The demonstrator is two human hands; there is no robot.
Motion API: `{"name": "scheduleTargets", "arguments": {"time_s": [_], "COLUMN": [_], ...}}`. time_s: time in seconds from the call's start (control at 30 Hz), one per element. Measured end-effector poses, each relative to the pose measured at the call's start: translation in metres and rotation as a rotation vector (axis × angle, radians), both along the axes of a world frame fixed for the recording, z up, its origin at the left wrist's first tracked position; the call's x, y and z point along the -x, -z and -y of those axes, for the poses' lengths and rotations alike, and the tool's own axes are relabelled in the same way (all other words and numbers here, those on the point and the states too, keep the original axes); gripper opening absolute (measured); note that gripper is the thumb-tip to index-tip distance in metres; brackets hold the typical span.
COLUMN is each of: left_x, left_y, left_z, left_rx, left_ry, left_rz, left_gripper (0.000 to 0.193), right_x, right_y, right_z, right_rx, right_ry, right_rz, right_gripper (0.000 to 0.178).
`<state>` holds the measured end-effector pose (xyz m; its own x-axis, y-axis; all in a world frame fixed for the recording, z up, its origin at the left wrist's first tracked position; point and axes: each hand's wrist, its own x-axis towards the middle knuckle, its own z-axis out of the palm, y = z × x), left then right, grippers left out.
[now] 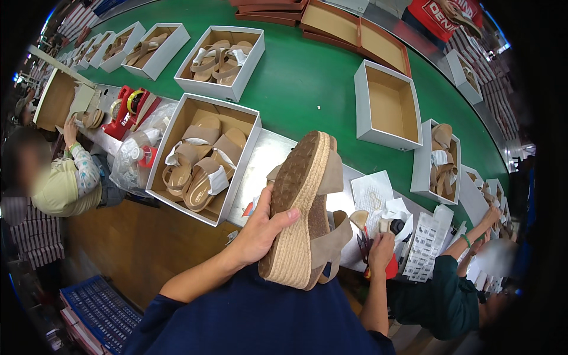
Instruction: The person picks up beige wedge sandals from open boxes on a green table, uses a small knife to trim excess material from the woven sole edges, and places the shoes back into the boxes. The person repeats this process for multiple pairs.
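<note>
While the left hand (257, 234) holds up a beige wedge sandal with a woven, rope-textured side and brown tread (305, 204), the right hand (381, 251) is low beside the near edge of a long green-topped counter (302, 89). The left grip is closed around the wedge, thumb across the woven side; the sandal hangs tilted above the counter's near edge. The right fingers curl beside a small pale piece, and I cannot tell whether that grip is shut on it.

Just left of the sandal, at the near edge, a white cardboard box with a brown lining (189, 108) contains beige sandals with white paper tucked among the straps. Farther in, a second white box (204, 89) holds similar sandals, and more filled boxes line up toward the counter's far left corner. Right of the middle, an open white box (387, 139) shows its bare brown base. Nearer the right end, a narrow white box (421, 168) carries strapped sandals and white paper. Shallow orange-brown cardboard trays (330, 25) lie along the far edge. By the right hand, white label sheets (423, 248) rest along the near edge.
</note>
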<state>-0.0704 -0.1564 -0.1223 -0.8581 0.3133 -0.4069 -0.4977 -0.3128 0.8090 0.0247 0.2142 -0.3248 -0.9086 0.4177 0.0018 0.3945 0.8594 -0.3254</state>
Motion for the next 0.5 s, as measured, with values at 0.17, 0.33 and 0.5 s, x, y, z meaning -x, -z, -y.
{"name": "scheduleTargets", "arguments": {"time_s": [0.17, 0.33, 0.5], "left_x": [-0.004, -0.006, -0.008], "left_y": [-0.004, -0.007, -0.013], "left_z": [-0.002, -0.001, 0.0], "left_rx": [-0.03, 0.0, -0.006], "left_ry": [-0.013, -0.018, -0.028], "left_rz": [-0.003, -0.072, -0.108], "left_gripper": [0.075, 0.075, 0.074], "right_x": [0.052, 0.067, 0.073], "right_y": [-0.076, -0.227, -0.262], "right_z": [0.04, 0.132, 0.163], "right_rx": [0.496, 0.3, 0.034], "right_ry": [0.078, -0.71, -1.071], "right_rz": [-0.408, -0.575, -0.465], "right_gripper": [0.015, 0.013, 0.026]}}
